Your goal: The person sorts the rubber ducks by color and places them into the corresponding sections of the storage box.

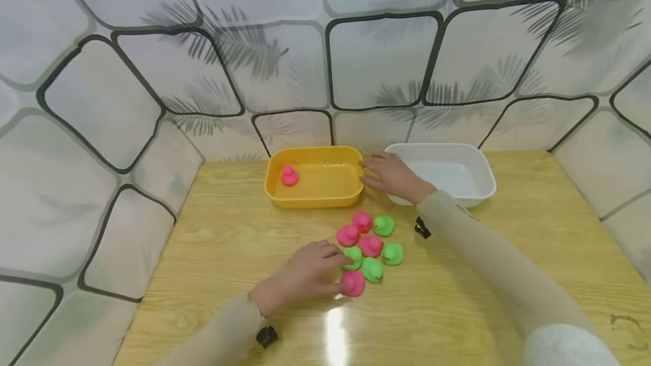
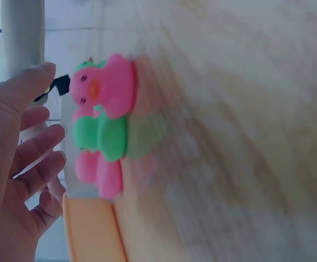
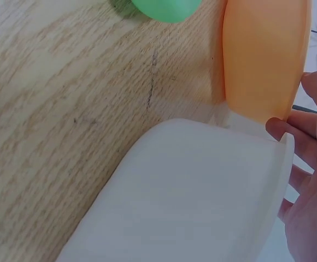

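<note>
Left hand (image 1: 300, 275), fingers loosely spread, touches pink duck (image 1: 353, 283); right hand (image 1: 394, 177) rests open between tubs

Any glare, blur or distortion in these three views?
Head view: wide-angle bending of the wall pattern, and a bright glare streak on the table near the left hand. Left wrist view: table streaked with motion blur, ducks soft. Right wrist view: white tub close and soft, wood grain fairly sharp.

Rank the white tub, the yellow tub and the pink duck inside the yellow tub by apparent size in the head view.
1. white tub, slightly wider, though the right hand covers part
2. yellow tub, close to it
3. pink duck, far smallest
</note>
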`<state>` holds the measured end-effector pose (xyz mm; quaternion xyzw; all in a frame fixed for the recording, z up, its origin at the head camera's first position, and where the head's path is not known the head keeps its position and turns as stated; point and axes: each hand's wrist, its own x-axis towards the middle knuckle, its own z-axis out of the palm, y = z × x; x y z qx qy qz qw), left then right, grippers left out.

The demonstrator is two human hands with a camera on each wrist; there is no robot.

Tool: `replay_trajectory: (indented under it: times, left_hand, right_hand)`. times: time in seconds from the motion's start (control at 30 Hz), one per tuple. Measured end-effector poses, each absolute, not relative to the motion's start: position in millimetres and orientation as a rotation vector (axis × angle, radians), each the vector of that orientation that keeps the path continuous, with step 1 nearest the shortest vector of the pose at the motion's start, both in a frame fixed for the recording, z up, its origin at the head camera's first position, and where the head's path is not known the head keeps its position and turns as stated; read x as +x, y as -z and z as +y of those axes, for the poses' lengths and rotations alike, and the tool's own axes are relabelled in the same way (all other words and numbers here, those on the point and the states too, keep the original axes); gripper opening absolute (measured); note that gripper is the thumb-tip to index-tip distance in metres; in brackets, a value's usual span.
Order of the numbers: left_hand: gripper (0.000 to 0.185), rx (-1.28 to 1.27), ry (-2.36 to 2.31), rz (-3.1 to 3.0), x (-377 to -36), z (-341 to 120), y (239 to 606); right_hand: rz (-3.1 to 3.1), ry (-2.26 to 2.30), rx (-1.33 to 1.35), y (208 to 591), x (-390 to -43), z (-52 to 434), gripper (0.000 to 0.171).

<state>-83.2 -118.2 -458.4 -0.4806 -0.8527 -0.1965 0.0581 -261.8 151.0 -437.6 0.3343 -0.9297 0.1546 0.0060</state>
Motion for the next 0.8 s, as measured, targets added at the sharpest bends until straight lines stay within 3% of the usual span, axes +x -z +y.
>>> replay_trajectory:
  times: [0.8]
  left_hand:
    - [0.028, -1.455, 0.513, -2.638, -70.0, -108.5, 475.2]
  right_hand:
    - [-2.907, -0.493, 1.042, 439.1, -262.6, 151.4, 0.048]
